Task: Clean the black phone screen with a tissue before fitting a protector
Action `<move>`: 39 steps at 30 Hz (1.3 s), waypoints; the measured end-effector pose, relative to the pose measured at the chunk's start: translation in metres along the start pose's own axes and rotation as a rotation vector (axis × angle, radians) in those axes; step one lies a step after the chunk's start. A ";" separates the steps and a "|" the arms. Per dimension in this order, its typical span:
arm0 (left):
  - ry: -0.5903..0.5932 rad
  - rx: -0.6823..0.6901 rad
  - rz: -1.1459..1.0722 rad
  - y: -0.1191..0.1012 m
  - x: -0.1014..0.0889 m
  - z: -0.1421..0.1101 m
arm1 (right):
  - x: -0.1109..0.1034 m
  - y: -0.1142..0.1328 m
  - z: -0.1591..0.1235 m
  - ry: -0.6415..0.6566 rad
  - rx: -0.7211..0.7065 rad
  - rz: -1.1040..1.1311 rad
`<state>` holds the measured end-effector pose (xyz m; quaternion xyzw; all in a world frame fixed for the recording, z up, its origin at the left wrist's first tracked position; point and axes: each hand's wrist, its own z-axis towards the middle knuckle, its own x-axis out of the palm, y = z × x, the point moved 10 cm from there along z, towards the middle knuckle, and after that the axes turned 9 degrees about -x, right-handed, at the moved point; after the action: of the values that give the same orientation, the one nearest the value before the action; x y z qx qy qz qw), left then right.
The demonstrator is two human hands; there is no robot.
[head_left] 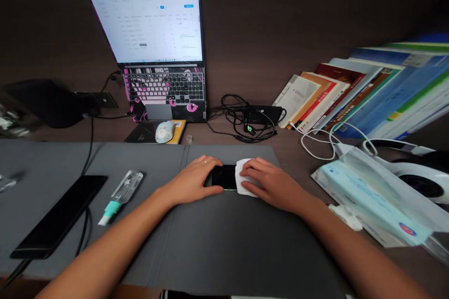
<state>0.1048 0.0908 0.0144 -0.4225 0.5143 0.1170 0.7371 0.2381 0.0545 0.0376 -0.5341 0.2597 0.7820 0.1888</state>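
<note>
A black smartphone (224, 177) lies sideways on the grey desk mat (224, 243). My left hand (192, 180) grips its left end, thumb along the near edge and fingers along the far edge. Under the fingers of my right hand (271, 182) is a folded white tissue (242, 178), pressed on the right part of the phone's screen. That right end is hidden by the tissue and hand. To the left lies a clear spray bottle (126, 188) with a mint-green neck.
An open laptop (159, 79) stands at the back, a mouse (165, 131) in front of it. A tablet-like black slab (61, 215) lies left with a cable. Cables (245, 121), leaning books (315, 98), a pale blue tissue pack (372, 201) and headphones (421, 177) line the right.
</note>
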 end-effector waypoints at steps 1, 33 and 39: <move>0.002 0.004 0.001 0.000 0.000 0.000 | 0.001 0.001 0.000 0.000 -0.002 0.005; 0.051 0.046 0.040 0.004 -0.004 -0.001 | 0.013 0.007 0.003 0.007 -0.100 0.028; 0.054 0.056 0.062 0.003 -0.005 -0.002 | 0.011 0.000 0.001 0.027 -0.085 0.021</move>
<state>0.0993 0.0930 0.0170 -0.3887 0.5497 0.1139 0.7306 0.2338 0.0551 0.0278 -0.5492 0.2345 0.7871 0.1543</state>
